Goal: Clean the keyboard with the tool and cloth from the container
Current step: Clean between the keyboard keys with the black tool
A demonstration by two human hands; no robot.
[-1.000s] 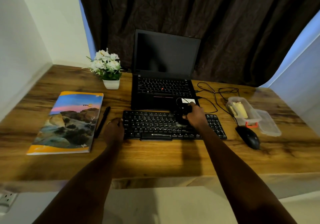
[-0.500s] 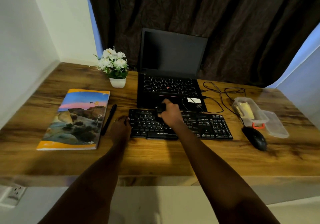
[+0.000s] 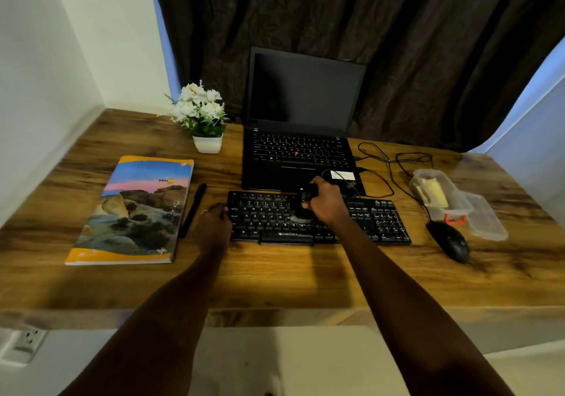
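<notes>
A black keyboard (image 3: 376,221) lies on the wooden desk in front of the laptop. My right hand (image 3: 325,203) grips a small black cleaning tool (image 3: 306,204) upright over the middle keys, its lower end touching the keys. My left hand (image 3: 214,222) holds the keyboard's left edge. At the right stands the clear plastic container (image 3: 437,193) with a yellow cloth (image 3: 434,192) inside; its lid (image 3: 486,218) lies beside it.
An open black laptop (image 3: 301,138) sits behind the keyboard, with cables (image 3: 394,163) trailing right. A black mouse (image 3: 451,241) lies right of the keyboard. A book (image 3: 134,209), a black pen (image 3: 193,209) and a potted white flower (image 3: 200,117) are on the left.
My right hand swept the tool from the keyboard's right-centre to the left half, then back toward the middle. My left hand stayed on the left edge.
</notes>
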